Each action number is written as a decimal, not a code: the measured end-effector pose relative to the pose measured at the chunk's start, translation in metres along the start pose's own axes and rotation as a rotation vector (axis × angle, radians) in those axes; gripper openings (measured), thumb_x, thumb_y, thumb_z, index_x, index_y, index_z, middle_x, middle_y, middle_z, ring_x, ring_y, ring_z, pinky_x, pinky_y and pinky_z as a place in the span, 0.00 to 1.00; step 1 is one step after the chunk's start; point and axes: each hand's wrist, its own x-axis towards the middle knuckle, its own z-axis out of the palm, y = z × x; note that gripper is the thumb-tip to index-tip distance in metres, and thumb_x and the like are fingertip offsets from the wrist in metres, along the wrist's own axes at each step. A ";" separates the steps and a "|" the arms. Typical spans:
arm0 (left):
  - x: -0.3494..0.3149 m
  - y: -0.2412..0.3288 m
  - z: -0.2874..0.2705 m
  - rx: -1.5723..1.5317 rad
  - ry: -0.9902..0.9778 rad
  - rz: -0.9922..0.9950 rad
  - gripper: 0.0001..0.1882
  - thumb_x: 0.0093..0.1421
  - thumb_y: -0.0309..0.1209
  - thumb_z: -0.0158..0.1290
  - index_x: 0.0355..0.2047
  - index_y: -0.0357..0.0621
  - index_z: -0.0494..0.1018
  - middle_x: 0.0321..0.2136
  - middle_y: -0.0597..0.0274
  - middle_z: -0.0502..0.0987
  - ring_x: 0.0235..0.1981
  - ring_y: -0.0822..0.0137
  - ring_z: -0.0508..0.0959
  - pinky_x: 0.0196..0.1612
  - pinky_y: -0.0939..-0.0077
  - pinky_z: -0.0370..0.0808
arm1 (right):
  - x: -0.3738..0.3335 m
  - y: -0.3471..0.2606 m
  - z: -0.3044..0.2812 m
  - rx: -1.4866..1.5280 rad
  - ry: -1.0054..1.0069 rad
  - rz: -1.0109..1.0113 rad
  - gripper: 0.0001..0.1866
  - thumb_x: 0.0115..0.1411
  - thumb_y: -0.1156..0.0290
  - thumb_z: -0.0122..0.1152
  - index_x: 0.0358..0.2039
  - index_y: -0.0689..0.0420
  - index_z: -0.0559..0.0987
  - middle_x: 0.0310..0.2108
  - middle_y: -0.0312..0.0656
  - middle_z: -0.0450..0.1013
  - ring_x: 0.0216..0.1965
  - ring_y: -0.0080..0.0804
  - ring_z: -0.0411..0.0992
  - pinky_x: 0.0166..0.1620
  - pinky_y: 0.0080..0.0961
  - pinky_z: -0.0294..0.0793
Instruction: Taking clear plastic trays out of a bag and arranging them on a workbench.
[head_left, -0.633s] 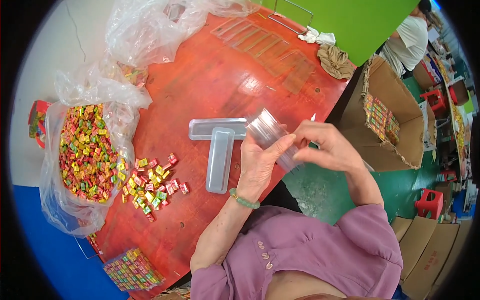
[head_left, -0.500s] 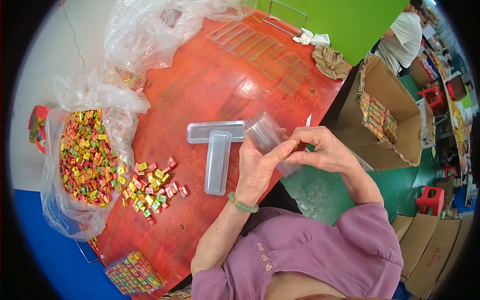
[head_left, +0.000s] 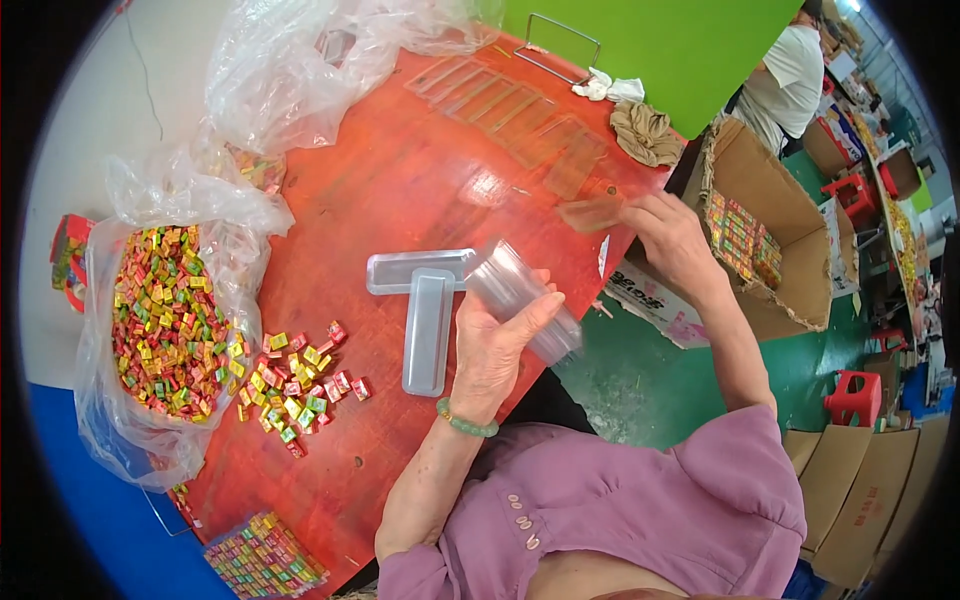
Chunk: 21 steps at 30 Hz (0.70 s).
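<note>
Clear, oblong plastic tray stack [head_left: 512,283]

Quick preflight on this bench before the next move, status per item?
1. Left hand has the stack of clear plastic pieces: ok.
2. Right hand firmly pinching the blurred clear piece at its fingertips: cannot tell.
3. Two loose trays separated: not ok, the lengthwise tray overlaps the crosswise tray in this view.
4. Loose pile of wrapped pieces clear of both trays: ok.
5. Plastic bag open, contents exposed: ok.
6. Stack count: cannot tell.
</note>
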 end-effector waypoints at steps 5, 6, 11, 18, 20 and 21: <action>0.000 -0.002 -0.005 -0.050 -0.044 -0.050 0.24 0.54 0.23 0.60 0.50 0.37 0.66 0.43 0.51 0.75 0.45 0.59 0.77 0.49 0.62 0.75 | -0.002 0.042 0.018 -0.377 -0.116 -0.083 0.19 0.44 0.81 0.55 0.40 0.55 0.75 0.43 0.38 0.72 0.44 0.39 0.69 0.48 0.34 0.68; -0.001 -0.001 -0.005 -0.051 -0.039 -0.050 0.24 0.54 0.23 0.60 0.50 0.37 0.66 0.43 0.51 0.75 0.45 0.59 0.77 0.49 0.62 0.75 | -0.001 0.048 0.021 -0.380 -0.096 -0.089 0.19 0.44 0.80 0.56 0.40 0.55 0.75 0.42 0.38 0.72 0.43 0.39 0.69 0.47 0.33 0.68; 0.001 -0.001 -0.006 -0.126 -0.009 -0.114 0.25 0.51 0.22 0.64 0.48 0.39 0.66 0.41 0.57 0.75 0.40 0.70 0.76 0.45 0.73 0.76 | 0.008 0.068 0.033 -0.384 -0.112 -0.096 0.19 0.45 0.81 0.55 0.40 0.55 0.75 0.43 0.39 0.72 0.45 0.38 0.69 0.47 0.33 0.68; 0.004 -0.006 -0.001 -0.060 -0.020 -0.085 0.25 0.53 0.24 0.62 0.50 0.35 0.65 0.43 0.52 0.75 0.44 0.61 0.77 0.48 0.65 0.75 | 0.018 0.003 0.016 -0.102 -0.003 0.037 0.12 0.53 0.78 0.56 0.40 0.59 0.77 0.43 0.47 0.73 0.47 0.44 0.71 0.47 0.34 0.71; 0.006 -0.009 -0.002 -0.038 0.023 -0.055 0.24 0.52 0.22 0.62 0.48 0.37 0.67 0.43 0.55 0.75 0.44 0.65 0.77 0.46 0.68 0.75 | 0.019 -0.040 0.003 0.436 -0.156 0.138 0.09 0.55 0.71 0.61 0.33 0.62 0.77 0.34 0.44 0.74 0.39 0.39 0.73 0.42 0.31 0.72; 0.005 -0.010 -0.001 -0.038 0.021 -0.058 0.24 0.52 0.22 0.62 0.48 0.37 0.67 0.43 0.55 0.75 0.44 0.65 0.77 0.46 0.68 0.75 | 0.017 -0.059 -0.003 0.659 -0.241 0.194 0.12 0.53 0.67 0.65 0.33 0.62 0.77 0.32 0.41 0.74 0.35 0.34 0.73 0.41 0.29 0.71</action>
